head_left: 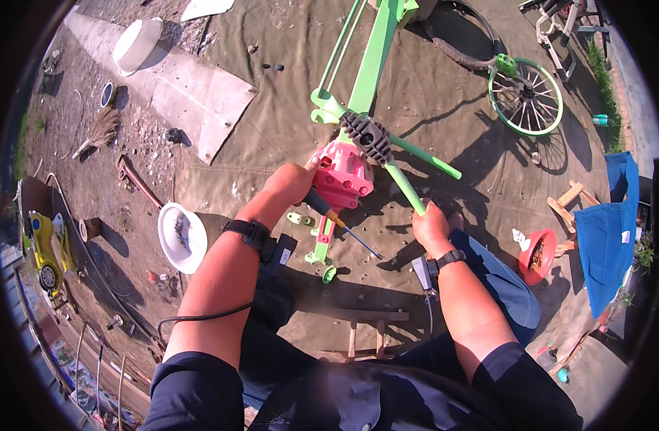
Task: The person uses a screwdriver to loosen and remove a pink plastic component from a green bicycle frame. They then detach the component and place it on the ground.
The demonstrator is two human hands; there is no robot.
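My left hand [295, 179] grips a black-and-yellow screwdriver [322, 208], its thumb against a pink metal housing [344, 176] on a green frame [369, 65]. The screwdriver's shaft points down-right toward the ground. A dark cogged part [365, 133] sits above the housing, with a green tube [403, 187] running down from it. My right hand [431, 228] is closed round that tube's lower end. A second green tube [437, 161] sticks out to the right. Small green fittings [301, 219] lie below the housing, beside a pink-and-green bracket [320, 244].
White basins [168, 248] [132, 47], a long wrench [136, 179] and a yellow toy vehicle [46, 237] lie left. A wooden stool [365, 314] stands between my legs. Right are a green-rimmed wheel [523, 126], tyre [444, 47], red bowl [530, 280] and blue cloth [602, 237].
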